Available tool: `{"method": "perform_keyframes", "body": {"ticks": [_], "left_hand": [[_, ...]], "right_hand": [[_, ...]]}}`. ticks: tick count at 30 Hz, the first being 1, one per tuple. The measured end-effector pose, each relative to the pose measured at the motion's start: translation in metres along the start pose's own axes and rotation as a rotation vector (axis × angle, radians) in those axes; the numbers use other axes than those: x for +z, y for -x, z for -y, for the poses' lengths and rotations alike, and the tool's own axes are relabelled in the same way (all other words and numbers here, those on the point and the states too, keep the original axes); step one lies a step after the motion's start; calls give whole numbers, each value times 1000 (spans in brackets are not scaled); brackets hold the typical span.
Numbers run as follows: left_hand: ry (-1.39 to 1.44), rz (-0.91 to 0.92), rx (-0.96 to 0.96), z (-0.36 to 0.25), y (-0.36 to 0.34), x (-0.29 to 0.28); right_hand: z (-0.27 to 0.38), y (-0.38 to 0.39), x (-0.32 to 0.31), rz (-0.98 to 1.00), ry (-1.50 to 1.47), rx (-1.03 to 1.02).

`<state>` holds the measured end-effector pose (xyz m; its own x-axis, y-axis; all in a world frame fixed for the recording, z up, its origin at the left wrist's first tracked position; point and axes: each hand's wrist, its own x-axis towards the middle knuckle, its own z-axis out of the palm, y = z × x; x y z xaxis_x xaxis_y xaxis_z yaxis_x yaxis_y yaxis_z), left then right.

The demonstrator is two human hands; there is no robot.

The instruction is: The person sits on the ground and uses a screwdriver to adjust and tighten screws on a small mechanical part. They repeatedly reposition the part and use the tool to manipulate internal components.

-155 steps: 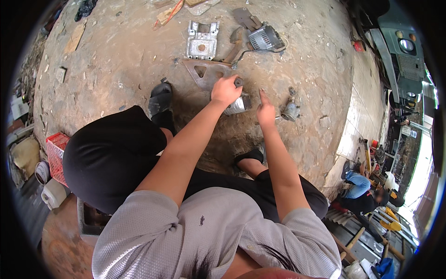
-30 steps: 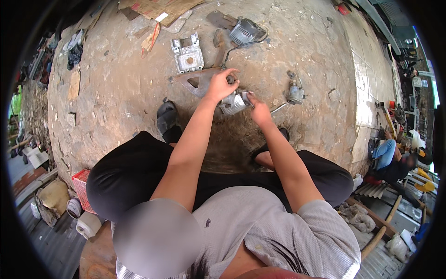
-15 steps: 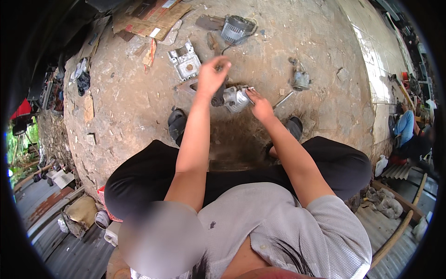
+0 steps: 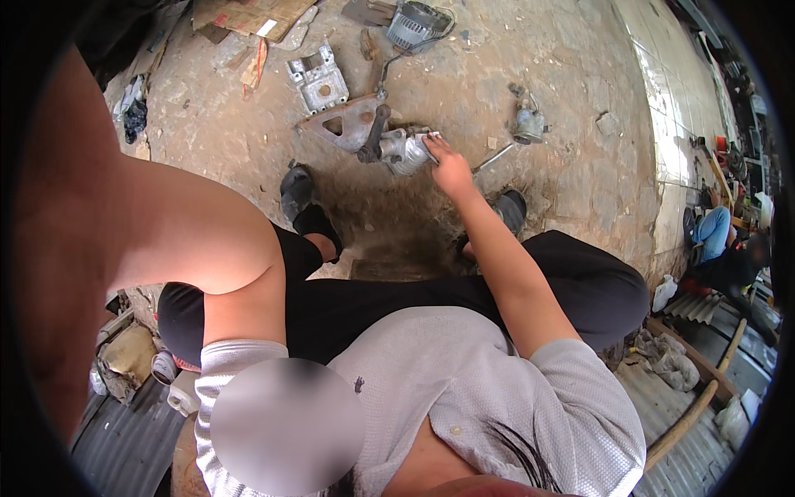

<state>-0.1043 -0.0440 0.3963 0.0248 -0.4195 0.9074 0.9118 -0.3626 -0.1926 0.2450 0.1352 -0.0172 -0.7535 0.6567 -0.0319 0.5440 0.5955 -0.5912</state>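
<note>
My right hand (image 4: 449, 169) rests with fingers stretched over a silvery cylindrical metal part (image 4: 407, 156) on the floor. Against that part's left end is a dark metal arm (image 4: 374, 132) with rounded ends, lying over a rusty triangular plate (image 4: 341, 112). Beyond them lies a flat aluminium casting (image 4: 317, 83). To the right are a small cylindrical component (image 4: 527, 127) and a thin metal rod (image 4: 495, 159). My left arm (image 4: 207, 215) is bent up close to the camera at the left edge, and the fingers of that hand cannot be made out.
An alternator-like unit (image 4: 414, 29) and cardboard (image 4: 240, 21) lie at the top. My feet (image 4: 298, 195) flank the parts. A co-worker in jeans (image 4: 712, 232) is at the right, near wooden poles (image 4: 679, 422). Corrugated sheets (image 4: 132, 447) and a white jug (image 4: 184, 393) are lower left.
My left hand has left the parts and risen toward the camera. The dark arm is uncovered. My right hand stays on the silvery part, its fingers now straighter than a second ago.
</note>
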Motion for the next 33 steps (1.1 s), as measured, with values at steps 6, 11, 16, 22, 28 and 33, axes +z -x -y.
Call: {"method": "perform_keyframes", "body": {"ticks": [6, 11, 16, 22, 28, 33], "left_hand": [[-25, -46, 45, -6, 6, -19], [-33, -71, 73, -4, 7, -31], [-45, -78, 61, -3, 4, -39], [-42, -87, 51, 4, 0, -48], [-45, -87, 71, 1, -7, -50], [-63, -90, 59, -8, -11, -49]], "right_hand": [[-7, 0, 2, -22, 5, -17], [-2, -1, 2, -15, -23, -7], [-2, -2, 2, -23, -30, -32], [-3, 3, 1, -11, -14, -14], [4, 5, -1, 14, -10, 27], [6, 8, -1, 9, -11, 7]]}}
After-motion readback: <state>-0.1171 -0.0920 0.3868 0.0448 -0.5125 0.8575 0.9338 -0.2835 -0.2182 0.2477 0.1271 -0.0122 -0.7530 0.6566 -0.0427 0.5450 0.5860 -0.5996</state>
